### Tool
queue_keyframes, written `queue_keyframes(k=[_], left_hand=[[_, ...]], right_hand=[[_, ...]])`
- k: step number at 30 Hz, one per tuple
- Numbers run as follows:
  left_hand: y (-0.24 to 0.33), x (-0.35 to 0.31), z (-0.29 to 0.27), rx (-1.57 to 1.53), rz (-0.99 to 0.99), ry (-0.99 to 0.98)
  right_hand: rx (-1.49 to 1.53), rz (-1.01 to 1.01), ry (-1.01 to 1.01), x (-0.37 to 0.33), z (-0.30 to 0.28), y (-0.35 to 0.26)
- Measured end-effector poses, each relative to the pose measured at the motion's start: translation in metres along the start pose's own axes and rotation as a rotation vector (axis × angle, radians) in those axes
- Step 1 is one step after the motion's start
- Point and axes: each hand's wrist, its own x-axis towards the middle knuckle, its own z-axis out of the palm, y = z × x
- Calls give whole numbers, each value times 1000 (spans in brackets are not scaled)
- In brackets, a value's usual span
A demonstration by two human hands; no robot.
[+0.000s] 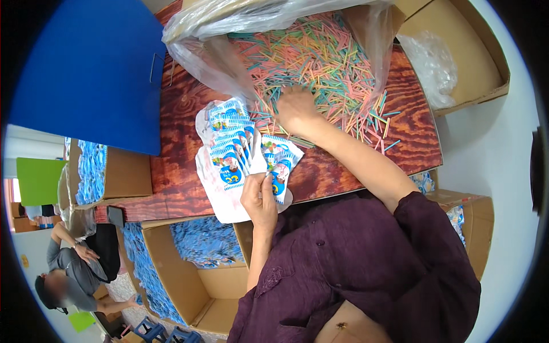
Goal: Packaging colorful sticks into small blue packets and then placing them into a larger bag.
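A large heap of thin pink, green, yellow and orange sticks (320, 57) spills from a clear plastic bag onto the table. My right hand (297, 111) is in the near edge of that heap, its fingers curled down among the sticks and their tips hidden. Nearer to me, my left hand (260, 200) is closed, thumb against fingers, on a small packet (258, 164) with a white face showing. Around it lie several flat blue-and-white printed packets (229, 163), overlapping in a fan on a white cloth (214, 194). More packets lie just right of my left hand.
The wooden table (412, 123) has a red-brown grain. A blue panel (91, 74) stands at its left. Cardboard boxes (177, 280) of blue packets sit below the near edge. Another box (463, 51) with clear plastic is at right. At lower left a person (68, 263) reaches beside boxes.
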Motion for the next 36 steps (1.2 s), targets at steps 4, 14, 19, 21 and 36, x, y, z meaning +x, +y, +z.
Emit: queue_keyframes(k=[4,14,19,21,36], left_hand=[[3,0,-4,-26,-33,14],[6,-6,-12,-86,-94,37],[1,-5,-5,-136,-84,0],[-2,-5,-2,-161,-86,-13],[-2,1,16,-176,-96,-58]], right_hand=[[-56,-1,59,0,15,2],[350,163,-109,19,-9,45],[1069,330,-156,19,-17,86],[1155,278,-136,14,-37,86],[1785,330,-234,7,-30,133]])
